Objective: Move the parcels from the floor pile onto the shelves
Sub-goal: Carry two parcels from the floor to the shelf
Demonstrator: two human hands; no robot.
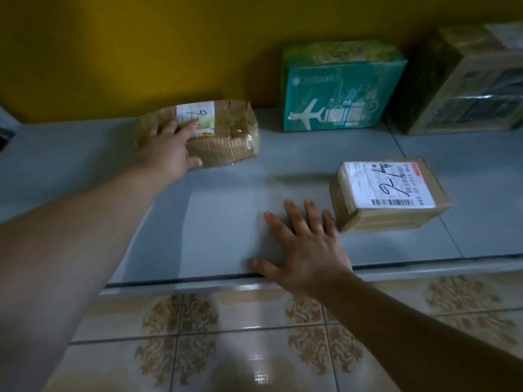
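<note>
Yellow painted wall (141,52) at back, smooth grey shelf surface (226,210) under both hands, glossy patterned floor tiles (226,338) below the wrists. Step in hand, judging by grip and position: setting down. Brown tape-wrapped cardboard parcel with white handwritten label (226,137) resting on shelf, clasped at its near-left end by left hand (169,148). Fingers laid over top and label, thumb hooked against front face; partly closed, no fist. Right hand (305,250) spread wide, palm flat on bare shelf, holding nothing; probably bracing. Just beyond right little finger, contact unclear: small brown box with white barcode shipping label (390,193). Farther past right fingertips, against wall: teal plastic-wrapped parcel with white aeroplane print (339,91); right of that, large film-wrapped brown carton (464,80). Next move likely calls for letting go with left, then reaching back to floor pile, not in view. Needs parcel lying flat before release.
</note>
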